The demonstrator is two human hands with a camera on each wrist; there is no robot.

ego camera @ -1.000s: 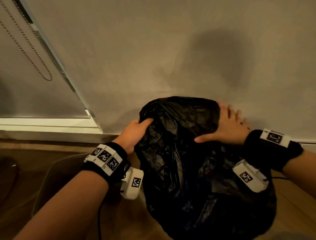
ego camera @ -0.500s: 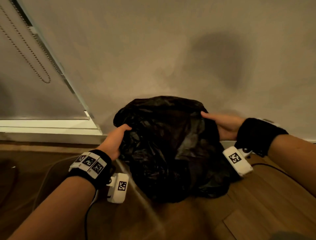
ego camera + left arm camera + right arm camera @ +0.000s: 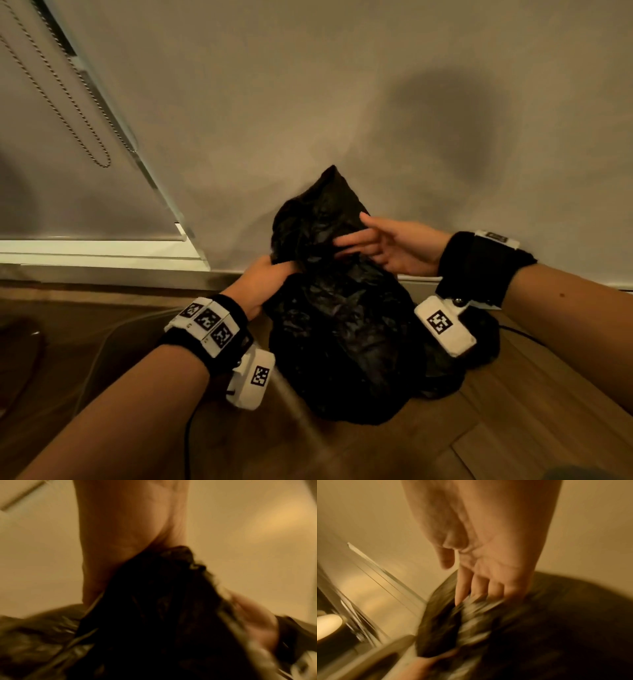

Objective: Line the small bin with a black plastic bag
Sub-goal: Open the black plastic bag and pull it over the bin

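A crumpled black plastic bag (image 3: 339, 329) stands on the floor against the wall, its top gathered into a narrow peak. My left hand (image 3: 274, 275) grips the bunched neck of the bag from the left; the left wrist view shows the black plastic bag (image 3: 163, 615) coming out of my left hand (image 3: 130, 534). My right hand (image 3: 363, 240) reaches in from the right with straight fingers touching the upper part, thumb held apart. The blurred right wrist view shows the same right hand (image 3: 488, 561) with its fingertips on the bag (image 3: 539, 628). No bin shows; the bag covers whatever is under it.
A plain wall (image 3: 342, 102) rises right behind the bag. A window blind with a bead chain (image 3: 68, 102) and a white sill (image 3: 96, 251) are at the left. Wooden floor (image 3: 513, 428) spreads in front, with thin cables (image 3: 102, 342) lying at the left.
The bag's wide-spread top has been drawn together into a narrow peak. Both hands moved toward each other. My right hand let go of the edge and now lies with straight fingers on it.
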